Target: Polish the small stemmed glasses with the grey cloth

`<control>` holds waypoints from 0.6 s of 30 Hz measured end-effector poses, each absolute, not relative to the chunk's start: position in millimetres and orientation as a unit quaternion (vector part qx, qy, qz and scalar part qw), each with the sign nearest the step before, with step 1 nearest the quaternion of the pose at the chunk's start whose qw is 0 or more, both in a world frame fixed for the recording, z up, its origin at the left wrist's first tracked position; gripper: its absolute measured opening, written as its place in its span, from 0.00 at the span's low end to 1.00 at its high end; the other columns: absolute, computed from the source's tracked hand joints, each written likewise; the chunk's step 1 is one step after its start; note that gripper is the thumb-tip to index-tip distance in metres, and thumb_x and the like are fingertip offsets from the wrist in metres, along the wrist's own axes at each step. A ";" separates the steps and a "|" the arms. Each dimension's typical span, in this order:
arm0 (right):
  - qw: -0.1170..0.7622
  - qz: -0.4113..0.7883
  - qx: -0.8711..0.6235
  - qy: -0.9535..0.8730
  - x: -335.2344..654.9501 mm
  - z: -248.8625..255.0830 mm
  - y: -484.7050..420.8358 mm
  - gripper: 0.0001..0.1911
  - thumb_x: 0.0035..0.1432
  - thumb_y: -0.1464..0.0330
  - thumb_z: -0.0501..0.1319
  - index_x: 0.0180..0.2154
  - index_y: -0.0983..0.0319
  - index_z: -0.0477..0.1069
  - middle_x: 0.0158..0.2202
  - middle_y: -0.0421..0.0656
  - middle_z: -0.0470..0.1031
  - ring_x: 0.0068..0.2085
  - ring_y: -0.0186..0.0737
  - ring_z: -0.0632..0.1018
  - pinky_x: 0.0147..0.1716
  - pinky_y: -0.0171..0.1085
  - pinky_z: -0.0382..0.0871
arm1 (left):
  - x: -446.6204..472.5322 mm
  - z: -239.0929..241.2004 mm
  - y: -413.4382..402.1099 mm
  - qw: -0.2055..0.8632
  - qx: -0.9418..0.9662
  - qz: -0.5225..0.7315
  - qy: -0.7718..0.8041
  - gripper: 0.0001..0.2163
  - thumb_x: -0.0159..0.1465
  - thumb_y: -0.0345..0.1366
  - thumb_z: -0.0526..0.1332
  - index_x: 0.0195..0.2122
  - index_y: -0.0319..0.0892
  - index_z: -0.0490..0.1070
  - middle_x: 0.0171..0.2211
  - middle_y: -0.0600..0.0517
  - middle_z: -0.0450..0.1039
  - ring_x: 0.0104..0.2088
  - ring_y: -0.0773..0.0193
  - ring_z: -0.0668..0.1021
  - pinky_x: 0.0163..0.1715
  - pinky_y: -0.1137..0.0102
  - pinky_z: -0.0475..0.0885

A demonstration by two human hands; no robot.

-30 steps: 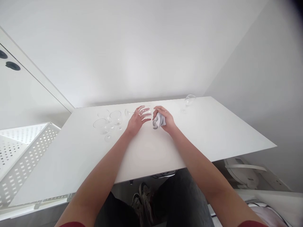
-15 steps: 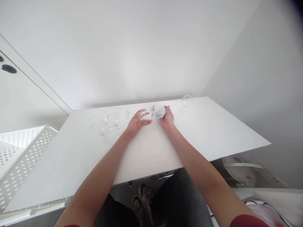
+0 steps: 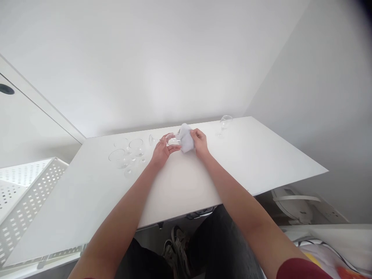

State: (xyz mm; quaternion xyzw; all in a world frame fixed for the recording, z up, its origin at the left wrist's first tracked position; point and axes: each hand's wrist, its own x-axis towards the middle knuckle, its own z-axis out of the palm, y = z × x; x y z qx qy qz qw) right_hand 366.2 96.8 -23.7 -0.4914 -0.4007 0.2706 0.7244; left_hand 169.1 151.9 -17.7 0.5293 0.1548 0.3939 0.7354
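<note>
My left hand is wrapped around the bowl of a wine glass, which lies on its side in the air with its foot pointing left and its mouth to the right. In my right hand is a pale cloth, pinched between thumb and fingers. The cloth covers the mouth of the glass; whether part of it is inside cannot be made out. To the left, several clear stemmed glasses stand upright close together. Another wine glass stands alone to the right, near the back edge.
The white table meets a white wall at the back. White perforated panels are at the left. Below the table's right side, a pale rounded object stands by the wall.
The cloth has shifted left against the glass mouth and spread out taller. My right hand has moved left with it, and my left hand and the glass have shifted slightly left.
</note>
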 end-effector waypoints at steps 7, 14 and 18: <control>0.767 0.345 -0.464 -0.276 376.9 -25.5 102.4 0.27 0.53 0.44 0.69 0.29 0.56 0.61 0.30 0.38 0.66 0.33 0.39 0.69 0.32 0.37 0.67 | 167.4 -17.5 151.7 0.728 0.527 0.412 0.151 0.24 0.70 0.57 0.57 0.58 0.48 0.71 0.67 0.45 0.65 0.44 0.56 0.84 0.52 0.56 0.78; 0.818 0.365 -0.374 -0.240 386.7 -24.9 101.7 0.23 0.52 0.53 0.70 0.27 0.56 0.57 0.31 0.39 0.69 0.38 0.41 0.74 0.40 0.42 0.73 | 167.6 -17.2 151.8 0.722 0.519 0.425 0.167 0.22 0.70 0.57 0.58 0.57 0.49 0.71 0.66 0.46 0.66 0.44 0.56 0.85 0.53 0.55 0.78; 0.804 0.352 -0.379 -0.291 383.0 -16.0 93.8 0.24 0.54 0.56 0.70 0.28 0.57 0.55 0.35 0.39 0.70 0.40 0.40 0.74 0.42 0.40 0.72 | 167.9 -17.4 152.1 0.722 0.517 0.425 0.175 0.23 0.69 0.58 0.58 0.57 0.50 0.71 0.66 0.46 0.66 0.45 0.56 0.84 0.52 0.56 0.78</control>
